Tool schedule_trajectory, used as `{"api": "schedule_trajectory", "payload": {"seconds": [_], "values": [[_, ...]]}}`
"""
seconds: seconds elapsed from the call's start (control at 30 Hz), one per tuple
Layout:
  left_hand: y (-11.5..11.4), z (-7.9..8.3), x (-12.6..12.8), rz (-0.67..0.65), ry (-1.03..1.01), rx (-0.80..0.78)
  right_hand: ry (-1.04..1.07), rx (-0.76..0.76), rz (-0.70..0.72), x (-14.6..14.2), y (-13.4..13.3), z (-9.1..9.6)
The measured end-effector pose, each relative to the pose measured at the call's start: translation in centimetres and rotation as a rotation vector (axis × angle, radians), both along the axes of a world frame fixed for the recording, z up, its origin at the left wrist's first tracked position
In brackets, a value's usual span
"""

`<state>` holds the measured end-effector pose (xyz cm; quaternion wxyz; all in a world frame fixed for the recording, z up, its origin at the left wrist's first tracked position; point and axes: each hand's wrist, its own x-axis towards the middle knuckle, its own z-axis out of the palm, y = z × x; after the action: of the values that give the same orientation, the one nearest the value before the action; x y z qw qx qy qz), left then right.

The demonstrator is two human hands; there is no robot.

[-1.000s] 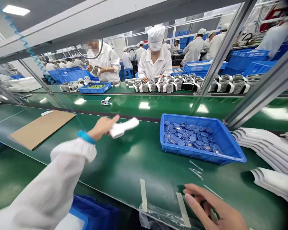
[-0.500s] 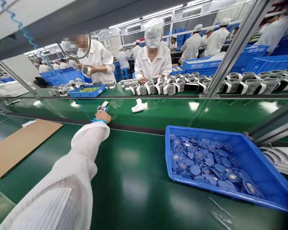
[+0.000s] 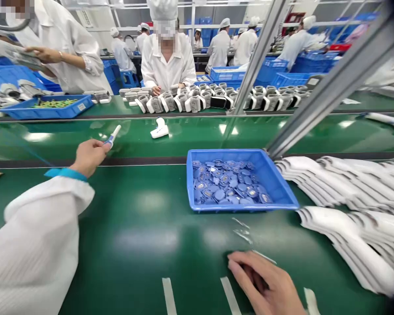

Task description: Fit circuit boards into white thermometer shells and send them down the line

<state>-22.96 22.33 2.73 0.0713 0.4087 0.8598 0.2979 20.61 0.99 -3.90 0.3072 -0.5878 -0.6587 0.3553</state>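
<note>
My left hand [image 3: 89, 155] reaches out over the green belt and pinches a small white and blue part [image 3: 113, 136] by its near end. A white pistol-shaped housing [image 3: 160, 128] lies alone on the far belt, right of that hand. My right hand [image 3: 265, 286] rests at the near edge on the green table, fingers curled down by thin clear strips [image 3: 243, 229]; I cannot make out anything in it. A blue tray [image 3: 282, 192] of several blue round pieces stands between the hands and the white housings [image 3: 341, 188] stacked at right.
Across the belt, workers in white coats stand behind rows of white and grey devices [image 3: 197, 99] and a blue tray [image 3: 46, 109] with green parts. Slanted metal posts [image 3: 328, 83] rise behind the tray. Tape strips [image 3: 168, 295] mark the near edge.
My left hand set the white housing down on the far belt, then picked up the small white and blue part. The view swung back, bringing my right hand into sight.
</note>
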Motion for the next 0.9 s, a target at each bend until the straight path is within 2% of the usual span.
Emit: {"api": "schedule_trajectory", "payload": {"seconds": [0.1, 0.2, 0.27, 0.33, 0.4, 0.47, 0.53, 0.57, 0.63, 0.73, 0.8, 0.9], "values": [[-6.2, 2.1, 4.3, -0.129, -0.078, 0.11, 0.164, -0.242, 0.077, -1.0, 0.5, 2.2], [-13.4, 2.9, 10.6, -0.438, -0.037, 0.314, 0.509, -0.425, 0.182, -3.3, 1.0, 4.5], [-17.8, 2.2, 15.1, -0.704, -0.013, 0.393, 0.717, -0.445, 0.239, -4.9, 1.1, 5.6], [-21.4, 0.8, 19.0, -0.941, -0.069, 0.389, 0.849, -0.43, 0.211, -5.7, 1.0, 5.9], [-23.7, -0.9, 21.8, -0.974, -0.227, 0.34, 0.884, -0.427, 0.133, -5.6, 0.4, 5.5], [-24.9, -2.1, 23.6, -0.827, -0.398, 0.289, 0.854, -0.42, 0.076, -4.7, -0.4, 4.5], [-25.2, -2.8, 24.8, -0.669, -0.539, 0.206, 0.815, -0.418, 0.08, -3.7, -1.5, 3.4], [-25.0, -3.0, 25.3, -0.637, -0.603, 0.15, 0.807, -0.417, 0.09, -3.4, -2.0, 2.9], [-24.6, -3.1, 26.2, -0.657, -0.689, 0.037, 0.809, -0.412, 0.11, -3.1, -2.9, 2.0], [-23.8, -3.2, 27.1, -0.722, -0.779, -0.001, 0.753, -0.375, 0.162, -2.5, -3.6, 1.7], [-23.4, -3.3, 27.1, -0.733, -0.921, -0.014, 0.561, -0.338, 0.212, -1.5, -3.9, 2.4], [-22.8, -3.6, 26.6, -0.729, -1.107, -0.06, 0.087, -0.3, 0.309, 1.1, -4.4, 4.6]]}}
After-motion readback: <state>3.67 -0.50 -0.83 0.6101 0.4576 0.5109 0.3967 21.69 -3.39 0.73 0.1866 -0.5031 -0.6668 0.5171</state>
